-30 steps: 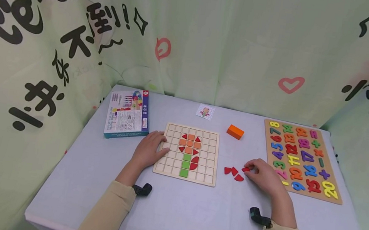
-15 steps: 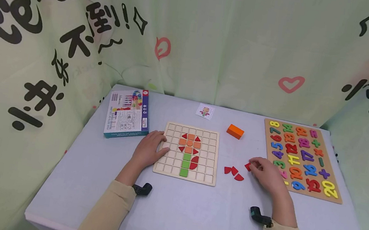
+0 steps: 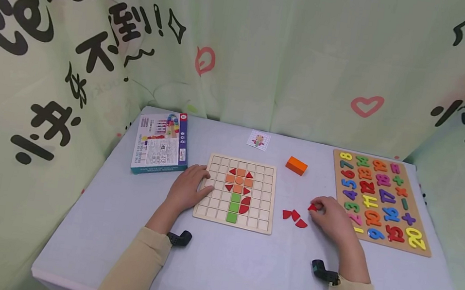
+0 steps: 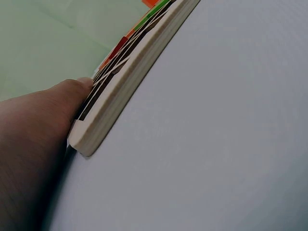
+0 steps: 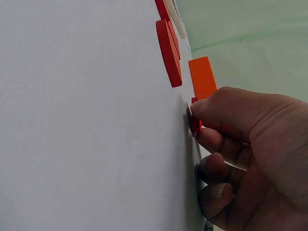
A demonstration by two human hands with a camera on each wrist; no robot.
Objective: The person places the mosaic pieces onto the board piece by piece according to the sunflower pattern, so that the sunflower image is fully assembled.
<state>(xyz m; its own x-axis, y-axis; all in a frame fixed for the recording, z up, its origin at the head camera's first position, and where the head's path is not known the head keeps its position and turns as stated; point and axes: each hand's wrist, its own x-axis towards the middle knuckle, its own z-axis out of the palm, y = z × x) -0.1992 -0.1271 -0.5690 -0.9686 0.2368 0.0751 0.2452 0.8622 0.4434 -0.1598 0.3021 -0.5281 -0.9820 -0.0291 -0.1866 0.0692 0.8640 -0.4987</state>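
My left hand rests at the left edge of a wooden grid board, its thumb lying over the rim in the left wrist view. On the board, orange squares, small red triangles, green squares and two red quarter-circle pieces form a flower shape. To the right, my right hand pinches a red piece between thumb and forefinger, low over the white cloth; the fingers partly hide it. Several more red quarter-circle pieces lie loose between this hand and the board.
An orange block and a small card with a flower picture lie behind the board. A flat printed box stands back left. On the right, a number board lies close beside my right hand.
My right hand has shifted slightly, and the red piece has turned in its fingertips. My left hand and the board stay where they were.
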